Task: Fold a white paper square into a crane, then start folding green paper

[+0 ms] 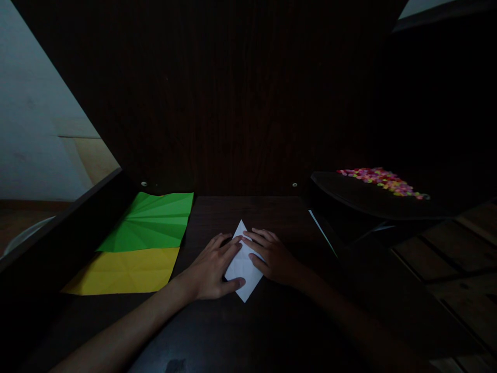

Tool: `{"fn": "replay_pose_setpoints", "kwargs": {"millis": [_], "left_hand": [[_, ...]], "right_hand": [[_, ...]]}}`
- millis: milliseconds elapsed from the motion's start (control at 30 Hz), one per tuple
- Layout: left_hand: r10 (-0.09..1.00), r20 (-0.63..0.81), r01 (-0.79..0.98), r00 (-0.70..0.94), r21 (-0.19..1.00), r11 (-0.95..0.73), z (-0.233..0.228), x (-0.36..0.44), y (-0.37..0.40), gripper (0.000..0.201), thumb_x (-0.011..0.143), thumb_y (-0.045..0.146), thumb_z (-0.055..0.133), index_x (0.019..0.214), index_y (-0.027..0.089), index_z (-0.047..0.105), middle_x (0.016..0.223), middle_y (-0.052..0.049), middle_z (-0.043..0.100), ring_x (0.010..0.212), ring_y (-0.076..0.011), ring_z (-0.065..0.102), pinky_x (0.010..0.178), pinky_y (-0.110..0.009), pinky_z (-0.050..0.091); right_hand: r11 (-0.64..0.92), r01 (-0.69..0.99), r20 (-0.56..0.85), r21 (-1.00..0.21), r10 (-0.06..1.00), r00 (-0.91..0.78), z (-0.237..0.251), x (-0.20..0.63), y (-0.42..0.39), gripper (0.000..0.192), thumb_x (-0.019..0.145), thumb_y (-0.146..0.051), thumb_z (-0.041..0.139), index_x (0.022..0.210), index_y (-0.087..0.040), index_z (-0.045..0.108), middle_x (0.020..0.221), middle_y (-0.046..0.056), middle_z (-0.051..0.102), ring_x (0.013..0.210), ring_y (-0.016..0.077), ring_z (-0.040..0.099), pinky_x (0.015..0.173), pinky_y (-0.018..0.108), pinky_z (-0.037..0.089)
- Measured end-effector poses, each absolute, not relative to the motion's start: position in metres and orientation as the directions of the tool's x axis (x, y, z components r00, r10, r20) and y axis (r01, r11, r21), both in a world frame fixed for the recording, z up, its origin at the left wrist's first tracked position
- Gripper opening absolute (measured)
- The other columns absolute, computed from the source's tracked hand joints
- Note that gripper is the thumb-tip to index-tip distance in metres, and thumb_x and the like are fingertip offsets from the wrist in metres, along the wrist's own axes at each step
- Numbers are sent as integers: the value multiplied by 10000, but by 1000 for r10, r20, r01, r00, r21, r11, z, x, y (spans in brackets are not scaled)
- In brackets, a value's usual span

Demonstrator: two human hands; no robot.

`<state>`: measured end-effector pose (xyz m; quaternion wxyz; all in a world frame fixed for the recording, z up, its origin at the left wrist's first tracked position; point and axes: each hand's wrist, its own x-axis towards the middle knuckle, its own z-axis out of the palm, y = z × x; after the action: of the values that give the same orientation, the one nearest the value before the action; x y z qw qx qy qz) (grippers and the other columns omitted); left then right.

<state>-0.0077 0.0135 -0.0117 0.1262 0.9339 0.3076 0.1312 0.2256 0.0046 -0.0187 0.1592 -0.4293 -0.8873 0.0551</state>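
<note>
A white sheet of paper, folded to a diamond shape, lies on the dark wooden tabletop with one corner pointing away from me and one toward me. My left hand rests on its left side, fingers stretched over the upper part and thumb near the lower corner. From the right, my right hand lies over the other side, its fingers spread and their tips close to those of my left hand near the top. Parts of the paper's side edges are hidden under both hands.
Creased green paper and yellow paper lie at the left, beside a raised dark side panel. Behind stands a dark wooden back panel. At the right, a dark curved shelf carries a string of small pink and yellow pieces.
</note>
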Motion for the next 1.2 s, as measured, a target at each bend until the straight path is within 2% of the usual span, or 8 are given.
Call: {"fn": "replay_pose_setpoints", "kwargs": {"millis": [133,367,667,1000,1200], "left_hand": [[603,159,546,782,292,-785,-8,-7,11,766,819,504,624,1432,131,356,1482,-164,423,1358,-399,335,1110,-581,297],[596,195,530,779,302,-792,-4,-7,10,697,825,482,617,1389,140,396,1397,-173,504,1309,-390,389,1075,-574,346],[609,178,553,773,283,-784,-4,-8,10,684,833,492,597,1381,129,408,1322,-171,554,1234,-378,428,1030,-556,389],[570,198,525,797,237,-817,-1,-12,11,649,869,470,561,1396,123,410,1280,-159,584,1203,-364,453,1023,-539,396],[562,207,513,801,245,-822,-1,-16,12,633,882,468,551,1406,141,411,1324,-157,568,1233,-361,445,1017,-541,404]], "right_hand": [[620,749,252,-234,783,-569,-17,223,5,439,945,-272,464,1367,-170,524,1435,91,513,1316,286,423,1084,495,350],[610,764,312,-211,783,-538,-17,213,2,453,945,-377,507,1330,-142,553,1377,128,559,1262,313,466,1061,495,380],[608,770,276,-193,787,-552,-15,219,2,399,976,-279,453,1355,-192,543,1428,81,526,1329,289,440,1091,509,355],[604,776,277,-182,788,-549,-19,222,1,424,956,-298,501,1374,-231,528,1472,110,464,1367,300,405,1085,534,362],[629,758,284,-175,769,-573,-18,221,1,428,957,-287,501,1378,-211,520,1480,79,459,1397,311,356,1082,542,370]]}}
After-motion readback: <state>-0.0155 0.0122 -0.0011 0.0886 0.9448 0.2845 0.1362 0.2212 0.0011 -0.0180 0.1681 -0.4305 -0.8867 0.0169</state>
